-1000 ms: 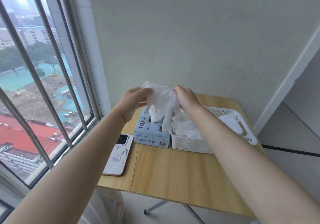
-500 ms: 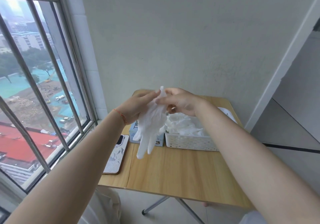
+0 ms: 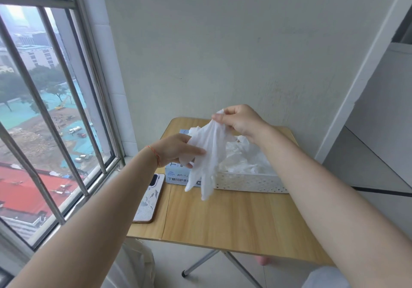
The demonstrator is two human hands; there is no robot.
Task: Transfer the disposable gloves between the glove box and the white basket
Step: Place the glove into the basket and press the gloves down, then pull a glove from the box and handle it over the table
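A white disposable glove [image 3: 206, 153] hangs above the glove box [image 3: 178, 177], white basket [image 3: 249, 182] at its 3 o'clock. The right hand [image 3: 239, 120] pinches its cuff; the left hand [image 3: 178, 151] grips its middle.

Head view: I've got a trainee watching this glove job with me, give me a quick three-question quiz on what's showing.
1. True or false: the right hand pinches the top of the hanging white glove.
2. What lies on the table left of the glove box? A) phone B) scissors C) cup
3. Fill in: the white basket holds a heap of loose ____.

Key: 1 true. 2 A, the phone. 3 gloves; the left hand also grips the hanging one lower down.
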